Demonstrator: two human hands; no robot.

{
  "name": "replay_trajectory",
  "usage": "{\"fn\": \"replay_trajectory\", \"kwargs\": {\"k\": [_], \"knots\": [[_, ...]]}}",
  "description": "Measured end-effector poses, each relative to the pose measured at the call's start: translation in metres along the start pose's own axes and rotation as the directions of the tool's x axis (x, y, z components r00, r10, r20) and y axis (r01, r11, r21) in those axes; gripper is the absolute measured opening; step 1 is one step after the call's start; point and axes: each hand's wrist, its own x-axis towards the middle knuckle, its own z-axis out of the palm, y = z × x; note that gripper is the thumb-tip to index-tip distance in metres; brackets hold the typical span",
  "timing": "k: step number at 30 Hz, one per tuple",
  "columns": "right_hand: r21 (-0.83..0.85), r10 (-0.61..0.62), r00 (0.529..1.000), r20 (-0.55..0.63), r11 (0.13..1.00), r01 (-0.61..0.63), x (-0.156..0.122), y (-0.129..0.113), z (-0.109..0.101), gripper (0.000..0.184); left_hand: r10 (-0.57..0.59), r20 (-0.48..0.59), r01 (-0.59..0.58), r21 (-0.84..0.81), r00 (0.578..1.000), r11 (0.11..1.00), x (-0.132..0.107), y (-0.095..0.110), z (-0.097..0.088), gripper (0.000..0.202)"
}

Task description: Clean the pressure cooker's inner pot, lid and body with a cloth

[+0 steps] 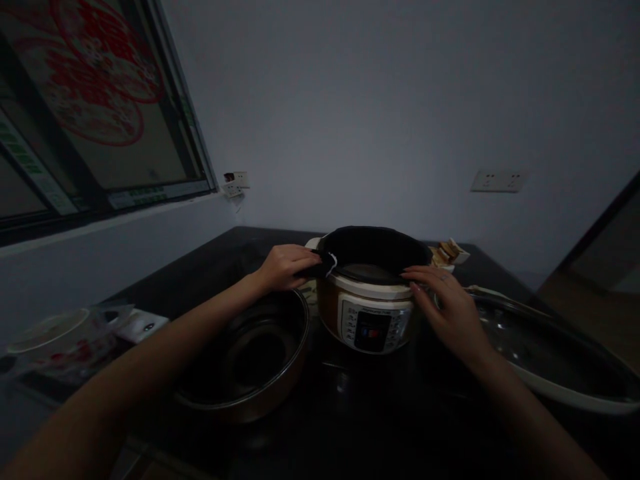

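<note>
A brown and white electric pressure cooker (371, 320) stands on the dark counter (350, 427), and a dark inner pot (373, 253) rises out of its top. My left hand (286, 265) is closed on a dark cloth (320, 265) at the pot's left rim. My right hand (444, 303) rests on the cooker's right side, fingers spread and flat against the rim. The scene is dim.
A metal pot (250, 353) sits just left of the cooker. A large lidded pan (550, 347) lies at the right. Small packets (450, 251) are behind the cooker, and a bagged bowl (60, 337) is at far left. Wall sockets (497, 180) and a window (90, 113) are behind.
</note>
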Motion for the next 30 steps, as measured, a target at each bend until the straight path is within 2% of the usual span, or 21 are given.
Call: {"fn": "replay_trajectory", "kwargs": {"k": [5,9,13,17,22,27,30], "knots": [[-0.007,0.012,1.0,0.004,1.0,-0.012,-0.004,-0.003,-0.004,0.018,0.021,-0.014,-0.022,-0.092,1.0,0.996,0.009,0.01,-0.008,0.035],[-0.019,0.033,0.999,0.008,0.999,-0.033,-0.006,-0.005,-0.012,0.018,0.093,-0.07,-0.101,-0.126,0.993,0.987,0.017,0.023,-0.009,0.031],[-0.016,0.042,0.999,-0.011,0.999,-0.042,-0.007,-0.008,-0.02,0.018,0.2,-0.156,-0.22,-0.122,0.967,0.968,0.029,0.046,-0.009,0.029],[-0.012,0.042,0.999,-0.004,0.999,-0.042,-0.01,-0.012,-0.024,0.018,0.287,-0.125,-0.299,-0.085,0.95,0.951,0.044,0.077,-0.005,0.033],[0.005,0.057,0.998,-0.012,0.998,-0.057,-0.014,-0.022,-0.026,0.018,0.215,-0.008,-0.215,-0.056,0.977,0.975,0.071,0.105,0.005,0.034],[0.017,0.053,0.997,-0.061,0.998,-0.052,-0.017,-0.036,-0.033,0.023,0.12,0.128,-0.099,-0.155,0.985,0.983,0.108,0.125,0.019,0.029],[0.009,0.007,0.995,-0.095,1.0,-0.006,-0.018,-0.038,-0.038,0.026,0.089,0.163,-0.054,-0.207,0.983,0.977,0.122,0.131,0.025,0.027]]}}
